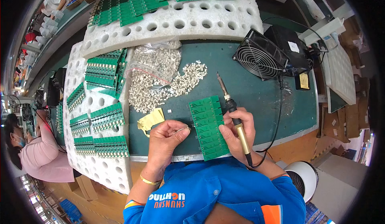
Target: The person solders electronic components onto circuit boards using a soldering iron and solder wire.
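Note:
My right hand (248,124) grips a soldering iron (243,140) by its gold and black handle, the tip pointing up and away from me. A green circuit board panel (206,124) lies on the bench in front of me, its right edge beside my right fingers. Rows of pins stick out along the panel's left edge. Left of it, my left hand (163,138) is closed in a pinch on a thin strand that looks like solder wire (179,130). A crumpled yellow wrapper (151,120) lies just beyond that hand, near a single small white connector (169,111).
A heap of small white connectors (188,77) spills beside a clear plastic bag (154,61). White foam boards (176,31) with holes carry several green circuit panels (106,112) at left and back. A black fan (262,57) stands at the back right. Another person (44,152) sits at left.

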The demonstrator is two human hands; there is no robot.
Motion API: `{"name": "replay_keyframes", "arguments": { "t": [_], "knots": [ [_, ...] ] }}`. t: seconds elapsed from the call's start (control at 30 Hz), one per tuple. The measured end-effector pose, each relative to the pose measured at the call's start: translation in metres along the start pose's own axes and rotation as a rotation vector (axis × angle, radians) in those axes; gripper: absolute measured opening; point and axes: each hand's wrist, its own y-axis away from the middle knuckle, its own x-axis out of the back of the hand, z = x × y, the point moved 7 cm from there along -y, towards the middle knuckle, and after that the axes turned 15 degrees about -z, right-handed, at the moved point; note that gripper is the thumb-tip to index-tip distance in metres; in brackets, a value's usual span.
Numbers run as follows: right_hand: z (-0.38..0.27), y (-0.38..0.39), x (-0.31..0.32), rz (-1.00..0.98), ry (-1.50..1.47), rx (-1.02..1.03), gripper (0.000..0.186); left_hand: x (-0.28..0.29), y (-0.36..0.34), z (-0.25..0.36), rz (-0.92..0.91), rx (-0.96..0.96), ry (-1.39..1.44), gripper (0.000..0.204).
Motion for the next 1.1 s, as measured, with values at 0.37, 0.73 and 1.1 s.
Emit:
{"name": "replay_keyframes", "arguments": {
  "t": [0.37, 0.73, 1.1],
  "knots": [
    [-0.001, -0.002, -0.007, -0.008, 0.000, -0.019, 0.035, -0.004, 0.001, -0.006, -0.006, 0.044, 0.068, 0.014],
    [0.002, -0.001, -0.006, -0.005, -0.057, -0.078, 0.036, -0.011, -0.003, 0.000, 0.018, 0.070, -0.017, 0.017],
    [0.002, -0.002, -0.001, 0.035, -0.054, -0.072, 0.038, -0.012, -0.003, 0.000, 0.047, 0.053, -0.048, 0.018]
  ]
}}
